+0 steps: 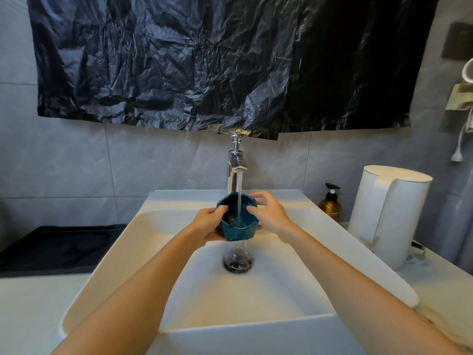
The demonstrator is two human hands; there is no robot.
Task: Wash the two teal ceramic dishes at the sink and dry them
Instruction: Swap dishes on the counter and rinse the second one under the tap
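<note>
A teal ceramic dish [239, 230] with a wavy rim is held over the white sink [143, 242], under the running chrome tap [236, 160]. Water streams into the dish and spills down toward the dark drain [238, 263]. My left hand [208, 222] grips its left side, thumb over the rim. My right hand [268, 212] holds its right side, with fingers curled over the rim into the dish. Only one teal dish is in view.
A white kettle [389, 216] and an amber pump bottle [330, 204] stand on the counter to the right. A black tray or mat [58, 248] lies left of the sink. Black plastic sheeting [217, 60] covers the wall above the tap. A pale cloth [445, 326] lies at the right edge.
</note>
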